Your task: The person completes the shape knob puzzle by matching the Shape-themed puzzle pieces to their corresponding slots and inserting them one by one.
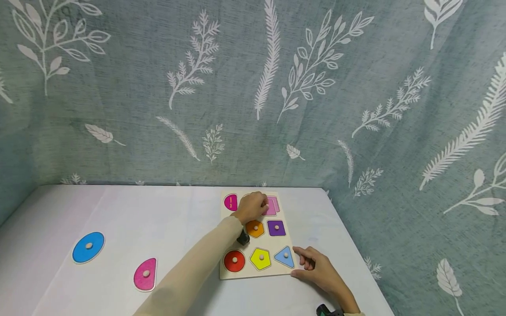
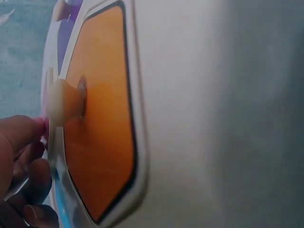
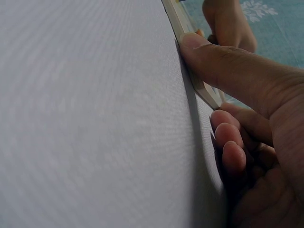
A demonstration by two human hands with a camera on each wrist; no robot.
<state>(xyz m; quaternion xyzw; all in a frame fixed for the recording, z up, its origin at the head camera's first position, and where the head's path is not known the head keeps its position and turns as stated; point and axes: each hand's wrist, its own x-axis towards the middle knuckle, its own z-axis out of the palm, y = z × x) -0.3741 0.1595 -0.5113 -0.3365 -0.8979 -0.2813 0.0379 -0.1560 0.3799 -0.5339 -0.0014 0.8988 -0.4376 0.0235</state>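
My left hand (image 1: pixel 252 206) reaches over the top row of a wooden peg puzzle board (image 1: pixel 272 242). Its fingers pinch a pink square puzzle piece (image 1: pixel 270 210), which lies partly across its pink recess, shifted left; its knob is hidden by the fingers. Close to the left wrist camera is the orange hexagon piece (image 2: pixel 102 118) with its knob. At the board's near right corner, my right hand (image 1: pixel 318 270) grips the edge between thumb (image 3: pixel 204 50) and index finger. Beside that hand sits the light blue triangle piece (image 1: pixel 285 256).
On the board sit a purple square (image 1: pixel 276 228), a red circle (image 1: pixel 234 261) and a yellow pentagon (image 1: pixel 260 259). A half-round recess (image 1: pixel 231 202) shows at its top left. A blue oval piece (image 1: pixel 88 247) and a pink half-round piece (image 1: pixel 145 274) lie on the white table to the left.
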